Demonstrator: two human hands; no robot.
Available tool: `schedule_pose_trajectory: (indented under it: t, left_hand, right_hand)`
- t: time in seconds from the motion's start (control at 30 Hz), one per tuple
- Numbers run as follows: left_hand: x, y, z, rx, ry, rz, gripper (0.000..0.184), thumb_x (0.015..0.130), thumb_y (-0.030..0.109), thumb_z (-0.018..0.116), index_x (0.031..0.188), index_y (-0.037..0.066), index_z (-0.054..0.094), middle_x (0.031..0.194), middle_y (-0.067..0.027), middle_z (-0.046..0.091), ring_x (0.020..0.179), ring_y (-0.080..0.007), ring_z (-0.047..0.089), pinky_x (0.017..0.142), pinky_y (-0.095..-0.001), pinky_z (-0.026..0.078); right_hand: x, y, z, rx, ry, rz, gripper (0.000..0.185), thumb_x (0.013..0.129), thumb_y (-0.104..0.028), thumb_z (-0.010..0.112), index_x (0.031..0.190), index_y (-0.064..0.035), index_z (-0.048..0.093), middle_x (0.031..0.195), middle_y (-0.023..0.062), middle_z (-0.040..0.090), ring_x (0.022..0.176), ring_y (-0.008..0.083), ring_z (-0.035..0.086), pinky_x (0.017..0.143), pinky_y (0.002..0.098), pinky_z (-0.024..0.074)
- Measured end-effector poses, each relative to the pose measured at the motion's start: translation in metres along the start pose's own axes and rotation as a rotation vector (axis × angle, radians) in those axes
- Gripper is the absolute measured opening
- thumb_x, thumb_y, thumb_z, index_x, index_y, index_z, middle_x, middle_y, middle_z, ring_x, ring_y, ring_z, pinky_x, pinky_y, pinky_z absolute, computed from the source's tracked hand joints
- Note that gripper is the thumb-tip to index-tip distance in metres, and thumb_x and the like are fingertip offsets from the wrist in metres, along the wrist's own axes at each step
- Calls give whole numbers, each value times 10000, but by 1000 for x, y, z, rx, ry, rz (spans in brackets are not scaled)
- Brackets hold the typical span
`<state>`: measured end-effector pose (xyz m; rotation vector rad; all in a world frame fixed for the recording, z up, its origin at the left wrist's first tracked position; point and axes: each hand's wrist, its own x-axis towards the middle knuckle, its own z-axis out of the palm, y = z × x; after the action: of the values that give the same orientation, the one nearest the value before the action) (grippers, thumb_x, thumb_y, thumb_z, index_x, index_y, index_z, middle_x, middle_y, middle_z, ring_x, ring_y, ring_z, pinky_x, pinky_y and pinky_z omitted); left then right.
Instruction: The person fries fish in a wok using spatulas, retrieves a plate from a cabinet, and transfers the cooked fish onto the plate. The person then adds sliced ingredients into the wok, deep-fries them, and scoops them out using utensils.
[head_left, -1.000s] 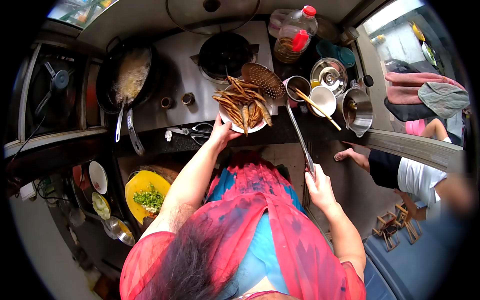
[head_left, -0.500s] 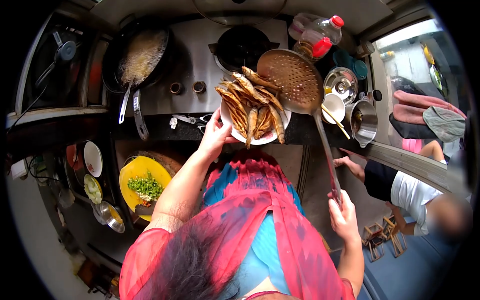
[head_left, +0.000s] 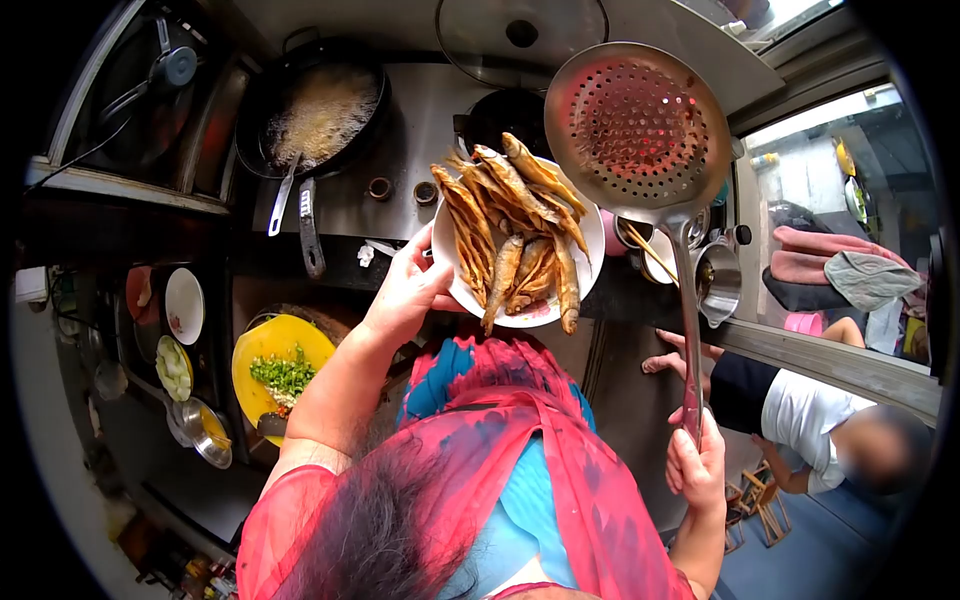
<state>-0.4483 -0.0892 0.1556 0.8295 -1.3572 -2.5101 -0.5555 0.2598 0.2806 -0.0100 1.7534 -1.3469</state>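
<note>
My left hand [head_left: 405, 290] grips the left rim of a white plate [head_left: 593, 245] piled with browned fried fish [head_left: 520, 215], some hanging over the front edge. My right hand [head_left: 697, 462] is closed round the long handle of a metal skimmer [head_left: 640, 135]. The skimmer's round perforated bowl is raised to the right of the plate and holds no fish. On the stove [head_left: 405, 135], at the left, a black wok [head_left: 375, 110] holds bubbling oil [head_left: 325, 115], with a metal utensil [head_left: 283, 200] resting in it.
A glass lid [head_left: 520, 70] stands behind the second burner. Chopsticks [head_left: 645, 250] and a metal pot [head_left: 718, 280] are at the right. Chopped greens lie on a yellow board [head_left: 315, 345] at lower left. Another person [head_left: 800, 415] is at the right, beyond the counter.
The plate of fish and the skimmer have come closer to the camera. The skimmer's bowl has moved up and right, away from the fish. The view has shifted.
</note>
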Motion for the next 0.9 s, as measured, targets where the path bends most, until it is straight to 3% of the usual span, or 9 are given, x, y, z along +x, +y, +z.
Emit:
schedule_pose_trajectory:
  t: [0.17,0.37,0.5,0.6,0.77,0.9]
  left_hand:
    - [6,7,-13,47,-91,-42,557,881,162,532,1374,91,281,1073,-78,593,847,-160,641,642,-266,559]
    - [13,29,-19,197,-156,-121,563,852,114,478,1383,127,293,1047,-97,587,831,-166,637,647,-293,565]
    - [17,36,-20,216,-188,-133,565,838,88,460,1378,117,298,1041,-105,588,825,-174,640,643,-288,565]
    - [17,42,-17,218,-193,-136,561,835,74,461,1373,104,304,1053,-82,586,823,-150,640,626,-249,559]
    - [20,42,-17,234,-186,-135,566,832,86,450,1376,125,300,1022,-111,596,802,-184,644,644,-302,566]
    - [18,46,-13,233,-174,-126,543,826,65,456,1353,97,329,1039,-72,600,802,-150,646,615,-252,561]
  right_hand:
    - [2,-10,6,-172,35,-21,153,899,-98,471,1032,-42,423,507,-52,349,342,29,278,322,185,232]
    - [8,-11,3,-584,133,-233,115,883,-74,488,996,-52,482,530,-75,375,397,7,296,387,191,192]
    - [2,-22,5,-690,157,-248,141,839,-43,533,974,-8,518,564,-19,435,495,39,361,457,213,288]
    - [-3,-21,4,-718,153,-233,145,834,-40,536,973,-3,519,568,-15,434,498,38,356,463,211,296]
    - [-11,-24,5,-721,179,-264,135,846,-49,506,981,-33,506,536,-64,380,459,23,328,437,213,230]
    - [-12,-30,7,-761,230,-285,132,850,-59,513,979,-36,509,533,-57,389,452,27,328,434,217,232]
